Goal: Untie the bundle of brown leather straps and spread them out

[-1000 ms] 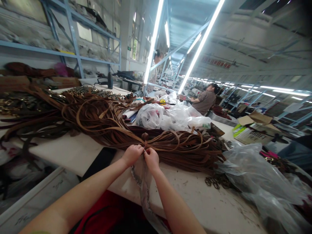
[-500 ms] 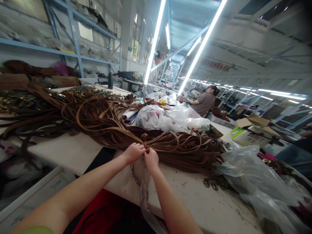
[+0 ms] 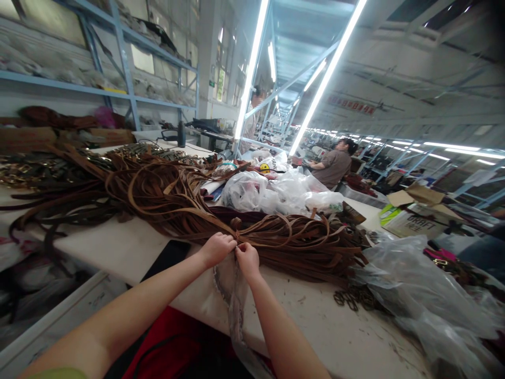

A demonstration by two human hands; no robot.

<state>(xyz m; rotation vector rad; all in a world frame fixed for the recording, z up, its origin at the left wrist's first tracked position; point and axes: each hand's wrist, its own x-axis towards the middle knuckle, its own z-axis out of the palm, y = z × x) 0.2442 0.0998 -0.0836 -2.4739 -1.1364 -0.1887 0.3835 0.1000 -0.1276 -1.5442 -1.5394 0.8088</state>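
Note:
A thick bundle of brown leather straps [image 3: 177, 195] lies across the table, gathered narrow near its middle. Right at the near side of that gathered spot, my left hand [image 3: 218, 249] and my right hand [image 3: 248, 260] meet with their fingers pinched together. From between them a greyish, see-through strip [image 3: 236, 321] hangs over the table edge towards my lap, in two strands at the top. Both hands appear closed on this strip where it meets the bundle. My fingers hide the exact spot where they grip it.
White plastic bags [image 3: 272, 189] lie behind the straps. A large clear bag [image 3: 418, 279] and several metal buckles [image 3: 349, 300] are to the right, near an open carton [image 3: 414, 216]. A dark flat object [image 3: 165, 259] lies left of my hands. A seated person [image 3: 333, 163] is beyond the table.
My hands stay pinched at the same place on the bundle, with hardly any movement. The whole view has shifted slightly to the right.

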